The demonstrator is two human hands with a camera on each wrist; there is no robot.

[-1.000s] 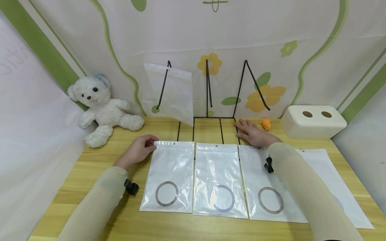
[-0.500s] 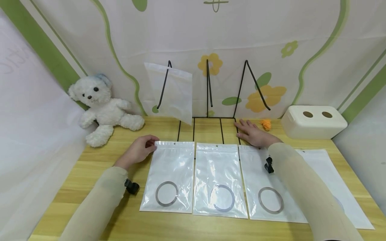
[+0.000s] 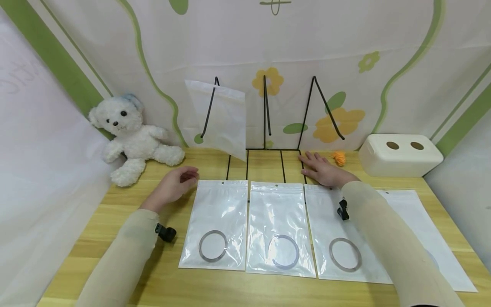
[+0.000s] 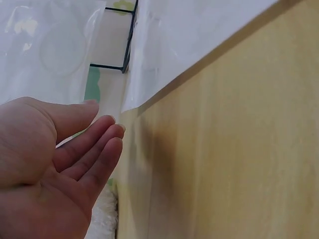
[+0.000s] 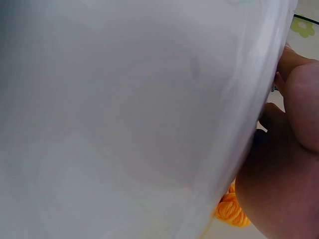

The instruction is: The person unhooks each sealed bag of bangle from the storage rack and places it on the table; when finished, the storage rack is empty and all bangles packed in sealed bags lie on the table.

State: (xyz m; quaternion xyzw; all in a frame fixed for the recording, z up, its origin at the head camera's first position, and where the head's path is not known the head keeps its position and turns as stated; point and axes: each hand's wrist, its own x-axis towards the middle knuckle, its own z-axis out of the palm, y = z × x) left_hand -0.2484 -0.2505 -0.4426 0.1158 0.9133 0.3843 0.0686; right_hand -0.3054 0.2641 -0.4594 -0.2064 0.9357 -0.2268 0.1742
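My left hand (image 3: 172,187) hovers at the upper left corner of a white zip bag (image 3: 220,209), its fingers loosely bent. In the left wrist view nothing lies between the thumb and fingers of the left hand (image 4: 60,169). A dark ring (image 3: 200,246) shows through this bag's clear front. To its right lie a second zip bag (image 3: 278,213) with a pale purple ring, and a third zip bag (image 3: 320,221) with a dark ring. My right hand (image 3: 324,172) rests with spread fingers on the base of a black wire rack (image 3: 273,149). The right wrist view is mostly filled by white plastic.
Another white bag (image 3: 230,106) hangs from the rack's left hook. A fourth bag (image 3: 406,209) lies partly under the right sleeve. At the back stand a white teddy bear (image 3: 134,136), an orange yarn bundle (image 3: 339,158) and a cream box (image 3: 399,160) with two holes.
The left hand has come off the left bag's corner and shifted slightly up and to the left. My right hand and the bags stay where they were.
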